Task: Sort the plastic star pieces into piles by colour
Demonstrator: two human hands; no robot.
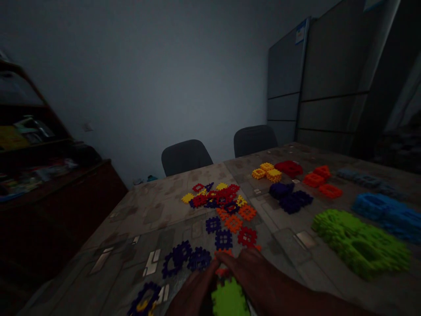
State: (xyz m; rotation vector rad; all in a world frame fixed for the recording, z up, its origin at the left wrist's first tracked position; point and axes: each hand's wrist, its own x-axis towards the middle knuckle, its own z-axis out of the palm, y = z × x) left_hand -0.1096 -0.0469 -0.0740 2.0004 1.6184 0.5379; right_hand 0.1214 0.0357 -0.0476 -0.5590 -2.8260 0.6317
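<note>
Pale and dim, a plain wall (158, 79) stands at 12 o'clock in the head view, with 2 dark, rounded chair backs (186, 158) beyond your stone-patterned tabletop (125, 224). Your left hand (197, 285) and right hand (255, 272) come together at 6 o'clock, fingertips close, flanking a red-orange notched square piece (222, 270), apparently plastic. Just nearer you, between your wrists, sits a lime-green notched square piece (229, 299). Your hands are narrow, but shadow and blur hide the finger pads, so you cannot tell whether they grip or only press. What you have in hand looks like 2-handed handling of these small pieces; it seems to call for steady, light fingertip pressure.

From your hands, flat purple notched frames (199, 259) lie toward 10 o'clock, and a loose red, yellow and purple heap (220, 195) at 12. Chunky yellow notched cubes (266, 172) stand at 1 o'clock. Between 2 and 3 lies a thick, bumpy lime-green block (362, 243) with a hollow opening, beside a smoother-looking bright-blue block (384, 213).
</note>
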